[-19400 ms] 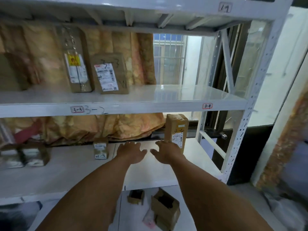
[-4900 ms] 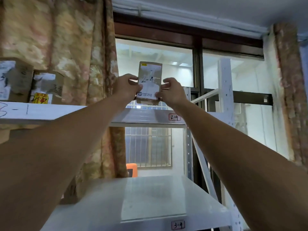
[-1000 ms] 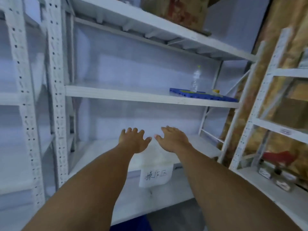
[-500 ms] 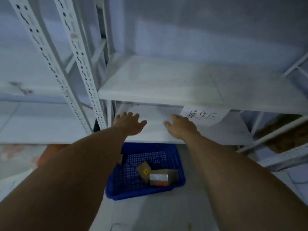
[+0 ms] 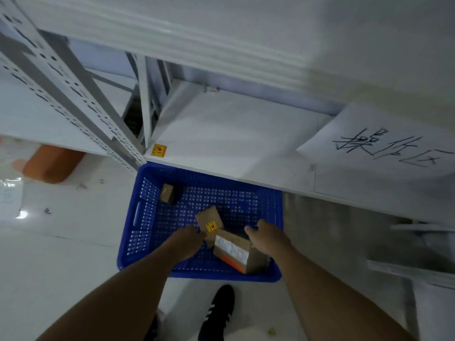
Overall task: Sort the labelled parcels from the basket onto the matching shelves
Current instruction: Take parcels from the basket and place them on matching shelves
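- Parcels: three lie in the blue basket [image 5: 197, 274] on the floor, just in front of the lowest shelf [image 5: 221, 134].
- By my reading the sorting is unfinished, since each of the three must go to its own shelf. How many have been shelved cannot be judged from this view.
- The box [image 5: 236, 251] sits at the near right of the basket and looks like the next pick.
- Its long axis runs on a diagonal, from the basket's middle toward the near right corner. The white label faces up and an orange band runs along its lower edge. The writing on the label is too blurred to read.
- The flat parcel [image 5: 209, 221] rests just behind the box and touches it. It is tilted, its yellow-stickered corner pointing at the box.
- The small parcel [image 5: 167, 193] stands in the far left corner, well apart from the other two. Its axis is hard to tell.
- The left hand [image 5: 187, 239] is low in the basket beside the box's left end. Its fingers are hidden under its back, so I cannot tell whether it grips anything.
- The right hand [image 5: 267, 238] hovers over the box's right end with loosely spread fingers and no clear hold.
- A paper sign [image 5: 381, 146] hangs off the shelf above.
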`<state>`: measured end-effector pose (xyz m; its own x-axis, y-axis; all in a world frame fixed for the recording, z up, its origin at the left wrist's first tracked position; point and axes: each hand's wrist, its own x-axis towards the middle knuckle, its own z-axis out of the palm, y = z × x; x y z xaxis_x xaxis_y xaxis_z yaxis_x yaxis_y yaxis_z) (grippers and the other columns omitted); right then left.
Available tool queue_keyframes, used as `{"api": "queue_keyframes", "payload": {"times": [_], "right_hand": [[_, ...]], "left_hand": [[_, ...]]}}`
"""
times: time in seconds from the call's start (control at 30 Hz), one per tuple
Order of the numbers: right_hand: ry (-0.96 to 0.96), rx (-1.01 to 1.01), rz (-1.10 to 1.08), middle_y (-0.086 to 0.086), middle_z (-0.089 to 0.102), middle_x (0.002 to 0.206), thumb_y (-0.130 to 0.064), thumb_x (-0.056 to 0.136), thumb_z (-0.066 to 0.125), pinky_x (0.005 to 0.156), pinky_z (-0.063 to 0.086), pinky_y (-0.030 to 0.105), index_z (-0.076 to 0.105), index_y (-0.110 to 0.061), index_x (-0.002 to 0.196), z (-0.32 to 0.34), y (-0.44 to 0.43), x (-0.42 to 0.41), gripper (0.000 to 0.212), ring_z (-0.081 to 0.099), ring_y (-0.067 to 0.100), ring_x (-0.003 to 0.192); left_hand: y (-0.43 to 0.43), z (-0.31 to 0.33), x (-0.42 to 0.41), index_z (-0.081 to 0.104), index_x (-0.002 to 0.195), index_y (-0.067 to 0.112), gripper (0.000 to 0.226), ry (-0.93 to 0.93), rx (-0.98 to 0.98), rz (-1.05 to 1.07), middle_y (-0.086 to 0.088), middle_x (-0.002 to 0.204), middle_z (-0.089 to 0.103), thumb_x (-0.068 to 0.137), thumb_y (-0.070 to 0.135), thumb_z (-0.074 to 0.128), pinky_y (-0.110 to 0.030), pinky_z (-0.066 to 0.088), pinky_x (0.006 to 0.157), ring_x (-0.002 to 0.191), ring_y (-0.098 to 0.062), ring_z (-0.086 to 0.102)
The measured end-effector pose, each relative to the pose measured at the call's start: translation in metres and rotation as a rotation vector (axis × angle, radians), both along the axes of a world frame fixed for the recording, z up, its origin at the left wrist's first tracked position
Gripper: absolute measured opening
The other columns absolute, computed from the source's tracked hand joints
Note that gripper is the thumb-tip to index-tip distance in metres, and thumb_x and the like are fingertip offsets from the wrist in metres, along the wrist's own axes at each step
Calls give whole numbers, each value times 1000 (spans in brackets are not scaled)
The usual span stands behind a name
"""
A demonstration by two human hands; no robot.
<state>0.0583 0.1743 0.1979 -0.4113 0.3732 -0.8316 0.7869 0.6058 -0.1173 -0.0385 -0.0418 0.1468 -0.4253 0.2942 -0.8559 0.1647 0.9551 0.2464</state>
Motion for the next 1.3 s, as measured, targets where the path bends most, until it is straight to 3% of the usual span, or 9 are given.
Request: {"api": "queue_keyframes", "payload": {"times": [0.17,0.23,0.33,0.53,0.63,0.77,0.9,1.03,1.3], "right_hand": [[-133,38,-66,13,46,153,-64,101,36,108,45,47,36,-13,156,-139,24,27,75,51,34,133],[-162,56,-97,14,47,149,-66,100,36,105,48,48,38,-13,153,-187,31,34,75,53,34,130],[-184,39,-145,13,51,146,-69,98,36,102,50,47,40,-15,153,-239,40,31,77,55,32,125],[-301,-153,-150,8,64,118,-72,95,47,85,53,29,48,-11,149,-287,56,-1,82,59,17,85],[-355,-174,-120,13,63,132,-75,92,50,87,52,29,52,-10,145,-296,59,-5,84,59,20,90],[-306,-200,-247,7,70,93,-79,79,66,96,57,39,64,-13,91,-304,56,1,66,71,25,94],[-243,-238,-356,9,74,100,-82,63,76,90,60,38,68,-12,99,-298,56,3,79,73,25,90],[-152,-371,-583,9,76,96,-68,76,77,80,60,35,74,-15,99,-280,54,8,58,74,25,89],[-86,-709,-1068,13,74,123,-71,57,90,101,52,62,67,-23,129,-208,34,47,89,68,37,116]], "left_hand": [[19,-143,29,55,129,-5,47,-182,97,368,-30,130,60,107,33,38,-52,49,94,118,-48,57],[26,-194,41,53,126,-9,55,-220,117,469,-33,120,62,104,41,44,-49,53,73,104,-51,61],[37,-250,53,57,125,-4,66,-271,163,631,-16,96,64,96,55,50,-36,51,58,69,-26,63],[58,-305,72,48,143,2,56,-439,175,965,-18,141,57,104,43,50,-30,49,88,127,-35,57],[75,-318,94,52,137,-3,56,-518,290,1222,-27,136,59,94,30,66,-23,58,66,115,-37,63],[80,-320,91,53,135,13,90,-514,282,1378,-16,131,63,65,58,87,-34,56,74,111,-29,65],[71,-293,61,49,143,15,108,-726,178,1300,-16,135,62,58,72,85,-46,50,101,120,-35,62],[46,-257,36,58,133,12,102,-925,93,1164,-21,123,68,53,70,87,-57,54,95,112,-42,66],[30,-195,5,60,130,14,96,-808,335,978,-5,91,78,51,58,93,-48,58,87,91,-29,76]]}}
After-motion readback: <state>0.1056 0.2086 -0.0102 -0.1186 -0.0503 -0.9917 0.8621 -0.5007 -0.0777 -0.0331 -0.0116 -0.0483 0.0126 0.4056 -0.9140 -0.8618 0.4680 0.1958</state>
